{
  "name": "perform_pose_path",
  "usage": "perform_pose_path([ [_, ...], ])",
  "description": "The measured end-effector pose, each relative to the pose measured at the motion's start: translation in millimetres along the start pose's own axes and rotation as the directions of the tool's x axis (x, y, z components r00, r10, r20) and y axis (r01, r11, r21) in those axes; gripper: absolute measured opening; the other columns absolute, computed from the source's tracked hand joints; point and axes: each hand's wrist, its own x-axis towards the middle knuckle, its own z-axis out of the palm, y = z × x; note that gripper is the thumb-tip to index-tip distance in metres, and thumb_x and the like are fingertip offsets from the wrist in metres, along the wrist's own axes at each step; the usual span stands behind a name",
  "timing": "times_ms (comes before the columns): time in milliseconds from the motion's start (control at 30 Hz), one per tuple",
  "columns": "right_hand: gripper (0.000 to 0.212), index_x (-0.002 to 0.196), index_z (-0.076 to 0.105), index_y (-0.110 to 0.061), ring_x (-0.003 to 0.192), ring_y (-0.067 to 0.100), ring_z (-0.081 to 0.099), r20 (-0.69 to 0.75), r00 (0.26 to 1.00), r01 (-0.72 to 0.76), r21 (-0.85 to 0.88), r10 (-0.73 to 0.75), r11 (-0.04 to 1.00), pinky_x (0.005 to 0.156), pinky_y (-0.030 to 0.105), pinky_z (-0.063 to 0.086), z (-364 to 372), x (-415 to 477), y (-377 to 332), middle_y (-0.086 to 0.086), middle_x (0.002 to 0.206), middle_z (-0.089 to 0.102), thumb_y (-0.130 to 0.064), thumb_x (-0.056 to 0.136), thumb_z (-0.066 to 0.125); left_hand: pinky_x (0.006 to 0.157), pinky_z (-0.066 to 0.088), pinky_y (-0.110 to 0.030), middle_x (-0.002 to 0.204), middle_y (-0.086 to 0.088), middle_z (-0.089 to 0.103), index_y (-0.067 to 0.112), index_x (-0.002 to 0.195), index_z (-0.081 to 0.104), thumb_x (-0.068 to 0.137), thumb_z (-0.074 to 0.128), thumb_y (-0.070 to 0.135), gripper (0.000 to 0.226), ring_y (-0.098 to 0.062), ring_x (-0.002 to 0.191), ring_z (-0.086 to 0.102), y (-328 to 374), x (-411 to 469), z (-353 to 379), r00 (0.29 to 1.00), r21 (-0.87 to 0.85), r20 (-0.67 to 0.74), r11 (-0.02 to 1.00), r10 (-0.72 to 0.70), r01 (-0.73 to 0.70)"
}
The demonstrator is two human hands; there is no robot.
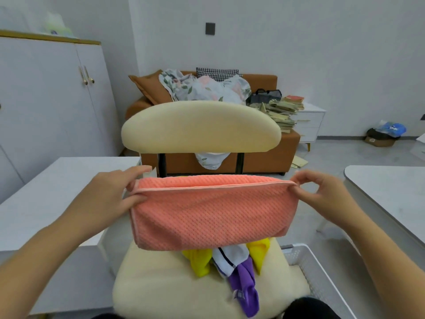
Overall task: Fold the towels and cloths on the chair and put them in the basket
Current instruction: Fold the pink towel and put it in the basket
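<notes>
A salmon-pink waffle towel (211, 212), doubled over, hangs in the air above the cream chair (161, 286). My left hand (115, 194) pinches its upper left corner and my right hand (322, 192) pinches its upper right corner, stretching the top edge level. On the seat beneath lie a yellow cloth (200, 261), a white cloth with a dark stripe (227, 259) and a purple cloth (243, 286), bunched together and partly hidden by the towel. The white plastic basket (319, 279) stands on the floor right of the chair, only its near corner showing.
White tables flank the chair, one on the left (46, 203) and one on the right (391, 194). Behind the chair back (200, 127) is an orange sofa (264, 157) piled with bedding and books. A white cabinet (46, 100) lines the left wall.
</notes>
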Motion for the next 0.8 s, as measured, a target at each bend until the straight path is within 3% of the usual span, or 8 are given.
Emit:
perform_pose_path([
  [67,0.014,0.077,0.063,-0.026,0.083,-0.006,0.058,-0.008,0.998,0.062,-0.078,-0.063,0.995,0.074,0.011,0.041,-5,-3,-6,-0.016,0.081,0.064,-0.015,0.081,0.071,0.065,0.046,-0.035,0.075,0.002,0.066,0.023,0.115,0.066,0.082,0.062,0.044,0.040,-0.022,0.068,0.061,2,-1,-5,0.991,0.126,0.036,0.983,0.127,-0.130],
  [233,0.015,0.077,0.058,-0.018,0.086,0.007,0.053,-0.040,0.987,0.147,-0.181,-0.157,0.972,0.076,0.021,0.043,-14,-6,-16,-0.006,0.093,0.056,-0.009,0.081,0.069,0.052,0.032,-0.021,0.059,0.016,0.048,0.030,0.064,0.052,0.077,0.059,0.042,0.019,-0.004,0.054,0.047,5,-3,-22,0.968,0.200,0.134,0.951,0.212,-0.236],
  [333,0.011,0.083,0.055,-0.014,0.081,0.016,0.056,-0.042,0.999,0.028,0.093,-0.024,0.995,0.072,0.031,0.046,-18,-9,-20,-0.001,0.089,0.061,-0.006,0.089,0.055,0.059,0.041,-0.016,0.073,0.011,0.056,0.031,0.066,0.054,0.067,0.052,0.053,0.022,-0.007,0.067,0.055,10,-7,-32,0.991,-0.105,0.103,0.991,0.089,-0.078],
  [367,0.012,0.083,0.053,-0.014,0.074,0.018,0.052,-0.037,0.999,-0.031,0.222,0.040,0.974,0.067,0.033,0.043,-17,-9,-22,0.002,0.082,0.058,-0.006,0.092,0.051,0.063,0.044,-0.014,0.079,0.012,0.061,0.028,0.071,0.059,0.062,0.056,0.053,0.027,-0.006,0.072,0.059,15,-7,-34,0.993,-0.296,0.119,0.955,0.015,0.021],
  [467,0.015,0.084,0.049,-0.017,0.073,0.020,0.044,-0.007,0.983,-0.159,0.467,0.184,0.870,0.064,0.033,0.037,-9,-9,-26,0.007,0.079,0.047,-0.011,0.097,0.044,0.056,0.046,-0.015,0.068,0.009,0.062,0.018,0.074,0.057,0.047,0.073,0.047,0.043,-0.004,0.065,0.060,24,-6,-28,0.931,-0.700,0.348,0.629,-0.113,0.338],
  [667,0.009,0.088,0.056,-0.015,0.076,0.016,0.052,0.097,0.944,-0.313,0.566,0.316,0.762,0.063,0.029,0.044,-6,-11,-26,0.004,0.082,0.055,-0.015,0.095,0.051,0.070,0.054,-0.025,0.099,-0.014,0.071,0.015,0.104,0.071,0.041,0.088,0.041,0.070,-0.026,0.090,0.069,14,-7,-18,0.828,-0.687,0.549,0.502,-0.116,0.525],
  [733,0.010,0.094,0.057,-0.013,0.076,0.016,0.053,0.140,0.920,-0.369,0.619,0.365,0.694,0.062,0.029,0.045,-1,-14,-23,0.004,0.085,0.055,-0.017,0.096,0.049,0.066,0.055,-0.025,0.098,-0.013,0.071,0.014,0.107,0.070,0.035,0.092,0.045,0.081,-0.023,0.085,0.069,13,-10,-14,0.806,-0.730,0.578,0.361,-0.124,0.580],
  [800,0.011,0.094,0.057,-0.015,0.075,0.015,0.051,0.117,0.884,-0.418,0.630,0.453,0.654,0.060,0.026,0.041,13,-13,-24,0.003,0.086,0.055,-0.018,0.097,0.047,0.069,0.054,-0.028,0.096,-0.009,0.070,0.012,0.114,0.066,0.054,0.086,0.041,0.069,-0.021,0.085,0.067,18,-9,-3,0.808,-0.796,0.548,0.160,-0.218,0.583],
])
